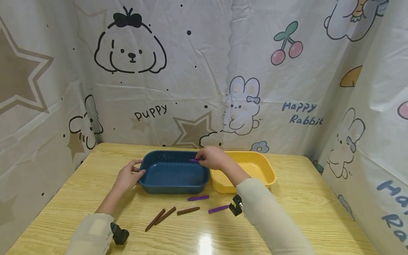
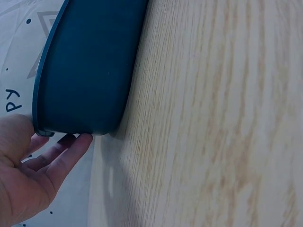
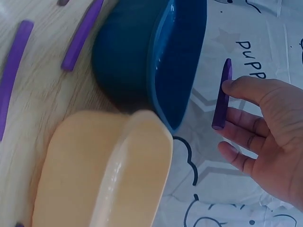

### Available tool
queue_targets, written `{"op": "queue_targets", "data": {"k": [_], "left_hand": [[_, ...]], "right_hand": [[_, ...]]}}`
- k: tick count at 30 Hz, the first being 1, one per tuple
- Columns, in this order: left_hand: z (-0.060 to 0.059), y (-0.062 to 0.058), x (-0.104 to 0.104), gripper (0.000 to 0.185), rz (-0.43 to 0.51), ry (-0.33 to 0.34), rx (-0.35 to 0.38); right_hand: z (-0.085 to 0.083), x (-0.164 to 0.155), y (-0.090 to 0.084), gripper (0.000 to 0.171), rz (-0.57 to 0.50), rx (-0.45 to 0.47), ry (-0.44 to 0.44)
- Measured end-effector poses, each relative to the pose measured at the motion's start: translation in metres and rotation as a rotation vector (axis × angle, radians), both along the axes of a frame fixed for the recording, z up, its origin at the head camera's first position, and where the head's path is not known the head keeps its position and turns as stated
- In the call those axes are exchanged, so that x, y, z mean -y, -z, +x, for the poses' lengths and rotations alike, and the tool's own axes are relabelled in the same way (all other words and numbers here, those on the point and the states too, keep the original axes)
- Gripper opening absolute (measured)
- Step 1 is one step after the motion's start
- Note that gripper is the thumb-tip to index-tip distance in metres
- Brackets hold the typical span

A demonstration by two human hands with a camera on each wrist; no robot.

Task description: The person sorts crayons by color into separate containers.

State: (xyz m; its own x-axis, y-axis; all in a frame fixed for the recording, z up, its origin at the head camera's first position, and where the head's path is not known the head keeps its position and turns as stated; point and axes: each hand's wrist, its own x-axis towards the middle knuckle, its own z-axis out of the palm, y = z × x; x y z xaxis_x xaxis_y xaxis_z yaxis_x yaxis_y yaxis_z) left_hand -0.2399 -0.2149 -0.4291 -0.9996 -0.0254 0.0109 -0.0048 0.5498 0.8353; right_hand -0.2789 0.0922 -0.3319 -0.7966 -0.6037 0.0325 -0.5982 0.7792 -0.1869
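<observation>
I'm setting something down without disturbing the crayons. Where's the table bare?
Right of the yellow tray and right sleeve, and left of the left forearm, the table is bare. Brown crayons and purple crayons crowd the space before both trays; the right hand pinches another crayon near the blue tray's right end.

In the head view, we see even, fairly bright light with a warm tone on the table (image 1: 318, 219); a hard white patch of glare burns out the wood grain at the lower edge, and the light's source lies outside the frame. Wide-angle stretching spreads the patterned cloth (image 1: 197, 35) toward the sides. In the left wrist view, we note a dimmer, cooler cast and a soft shadow below the blue tub (image 2: 90, 71). In the right wrist view, we find the yellow tub (image 3: 75, 156) paler, streaked by a highlight and softly blurred in outline.
</observation>
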Motion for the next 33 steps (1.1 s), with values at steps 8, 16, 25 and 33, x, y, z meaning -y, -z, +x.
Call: {"op": "queue_targets", "data": {"k": [8,16,25,33], "left_hand": [[0.001,-0.001,-0.002,0.048,0.001,-0.002,-0.005],[0.001,-0.002,-0.001,0.048,0.005,0.003,-0.009],[0.001,-0.002,-0.001,0.048,0.007,-0.002,0.002],[0.002,-0.002,-0.002,0.048,0.009,0.006,0.005]], "right_hand": [[-0.001,0.012,0.008,0.022,0.002,-0.057,0.069],[-0.003,0.004,0.013,0.021,-0.043,-0.098,0.069],[0.0,-0.016,0.011,0.024,-0.094,0.035,0.104],[0.004,-0.032,0.009,0.025,-0.129,0.071,0.117]]}}
